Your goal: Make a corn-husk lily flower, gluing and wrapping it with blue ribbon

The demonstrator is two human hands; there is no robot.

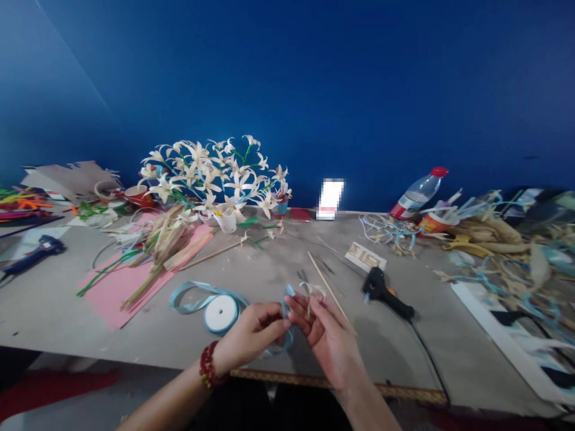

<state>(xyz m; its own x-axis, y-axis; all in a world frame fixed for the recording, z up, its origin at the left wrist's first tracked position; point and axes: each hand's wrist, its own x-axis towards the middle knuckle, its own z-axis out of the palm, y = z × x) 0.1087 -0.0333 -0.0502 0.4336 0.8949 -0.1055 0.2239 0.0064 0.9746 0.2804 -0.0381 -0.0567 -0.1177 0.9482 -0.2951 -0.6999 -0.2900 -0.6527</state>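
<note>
Head view: left hand (258, 329), lower centre, fingers pinched on blue ribbon (290, 290). Right hand (332, 346) just right, fingers curled by pale petals (311, 288); cannot tell if gripping. Spool (225, 318) left on table (179, 338); glue gun (390, 297) right; flowers (209, 179) upper left.

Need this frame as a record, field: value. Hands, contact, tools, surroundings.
left hand: pinching blue ribbon; the hand wears a beaded bracelet at the wrist
right hand: palm turned up, fingers at the ribbon; the hand is close to a pale curled piece, grip on it unclear
ribbon spool: on the table, beside the left hand
tools: black glue gun, right of the hands; blue glue gun, far left
back: white flowers; red-capped bottle
</note>
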